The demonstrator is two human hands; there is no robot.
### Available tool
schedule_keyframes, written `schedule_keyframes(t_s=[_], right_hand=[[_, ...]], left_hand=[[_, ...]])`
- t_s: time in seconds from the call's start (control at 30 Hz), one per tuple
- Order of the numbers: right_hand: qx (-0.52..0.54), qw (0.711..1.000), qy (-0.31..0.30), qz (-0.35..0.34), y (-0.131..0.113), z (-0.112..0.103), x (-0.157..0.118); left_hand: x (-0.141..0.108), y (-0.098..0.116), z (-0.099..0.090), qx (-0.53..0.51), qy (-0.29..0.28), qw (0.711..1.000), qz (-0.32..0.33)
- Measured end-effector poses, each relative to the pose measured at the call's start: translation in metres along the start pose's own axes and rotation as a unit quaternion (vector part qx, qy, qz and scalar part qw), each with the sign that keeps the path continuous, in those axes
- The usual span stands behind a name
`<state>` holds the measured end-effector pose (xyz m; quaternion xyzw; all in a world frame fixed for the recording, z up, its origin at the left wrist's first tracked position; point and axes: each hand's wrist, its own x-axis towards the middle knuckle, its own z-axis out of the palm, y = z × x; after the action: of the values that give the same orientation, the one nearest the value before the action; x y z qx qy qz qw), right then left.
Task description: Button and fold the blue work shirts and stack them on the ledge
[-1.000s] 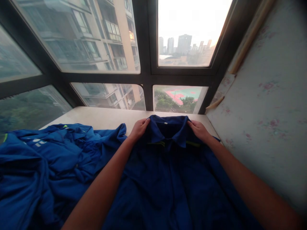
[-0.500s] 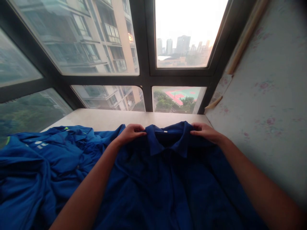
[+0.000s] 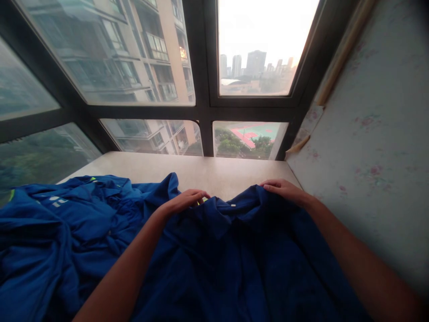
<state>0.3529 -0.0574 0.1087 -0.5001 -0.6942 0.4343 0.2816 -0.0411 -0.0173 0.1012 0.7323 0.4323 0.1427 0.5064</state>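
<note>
A dark blue collared shirt (image 3: 241, 268) lies spread in front of me, its collar (image 3: 219, 223) at the far end and a small white tag inside the neck. My left hand (image 3: 187, 201) rests on the shirt just left of the collar, fingers stretched out. A bit of yellow-green shows by its fingertips. At the collar's right corner, my right hand (image 3: 283, 190) touches the cloth with extended fingers. The undersides of both hands are hidden.
Another blue garment (image 3: 90, 214), with white print and yellow-green trim, lies rumpled on the left. Beyond is a pale window ledge (image 3: 197, 172) below dark window frames (image 3: 204, 80). A flowered wall (image 3: 375, 147) with peeling paper bounds the right side.
The collar has dropped lower and slumped. Both hands have gone from pinching the cloth beside it to straighter fingers; the left moved down, the right slightly left.
</note>
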Motion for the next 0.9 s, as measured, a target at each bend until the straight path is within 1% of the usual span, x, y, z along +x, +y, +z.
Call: schedule_keyframes(t_s=[0.1, 0.2, 0.27, 0.33, 0.37, 0.4, 0.43, 0.5, 0.53, 0.57, 0.6, 0.63, 0.7, 0.73, 0.8, 0.9], right_hand=[[-0.041, 0.999, -0.015, -0.009, -0.004, 0.002, 0.002], [-0.046, 0.999, -0.005, -0.028, -0.008, 0.004, 0.004], [-0.045, 0.998, -0.017, -0.032, -0.011, 0.005, 0.004], [-0.055, 0.997, -0.04, -0.039, -0.012, 0.006, 0.004], [-0.064, 0.996, -0.039, -0.046, -0.011, 0.006, 0.004], [-0.074, 0.996, -0.022, -0.051, -0.009, 0.008, 0.004], [-0.078, 0.995, 0.019, -0.053, -0.006, 0.009, 0.004], [-0.06, 0.986, 0.147, -0.047, 0.001, 0.015, 0.005], [-0.039, 0.975, 0.213, -0.041, 0.005, 0.019, 0.006], [-0.018, 0.964, 0.265, -0.035, 0.008, 0.023, 0.007], [-0.001, 0.954, 0.297, -0.033, 0.011, 0.028, 0.008], [0.012, 0.95, 0.31, -0.034, 0.013, 0.031, 0.009], [0.022, 0.951, 0.306, -0.038, 0.016, 0.035, 0.01], [0.025, 0.952, 0.303, -0.039, 0.016, 0.035, 0.011], [0.023, 0.952, 0.302, -0.04, 0.017, 0.031, 0.012], [0.011, 0.956, 0.291, -0.038, 0.02, 0.021, 0.014]], left_hand=[[0.012, 0.006, 0.008, 0.005, 0.025, 1.0, -0.012], [0.022, 0.011, 0.018, 0.043, 0.017, 0.999, -0.001], [0.026, 0.014, 0.023, 0.057, 0.008, 0.998, 0.003], [0.025, 0.015, 0.025, 0.056, 0.017, 0.998, 0.003], [0.024, 0.015, 0.025, 0.057, 0.028, 0.998, 0.001], [0.022, 0.016, 0.025, 0.059, 0.042, 0.997, 0.002], [0.019, 0.016, 0.025, 0.06, 0.063, 0.996, 0.005], [0.013, 0.018, 0.024, 0.041, 0.119, 0.992, 0.024], [0.011, 0.019, 0.025, 0.028, 0.153, 0.987, 0.035], [0.009, 0.02, 0.026, 0.016, 0.186, 0.981, 0.045], [0.008, 0.021, 0.027, 0.009, 0.214, 0.975, 0.053], [0.008, 0.021, 0.027, 0.005, 0.232, 0.971, 0.058], [0.01, 0.022, 0.028, -0.004, 0.24, 0.969, 0.058], [0.01, 0.021, 0.027, -0.012, 0.231, 0.971, 0.056], [0.007, 0.018, 0.023, -0.017, 0.197, 0.979, 0.055], [-0.007, 0.012, 0.015, 0.025, 0.149, 0.987, 0.055]])
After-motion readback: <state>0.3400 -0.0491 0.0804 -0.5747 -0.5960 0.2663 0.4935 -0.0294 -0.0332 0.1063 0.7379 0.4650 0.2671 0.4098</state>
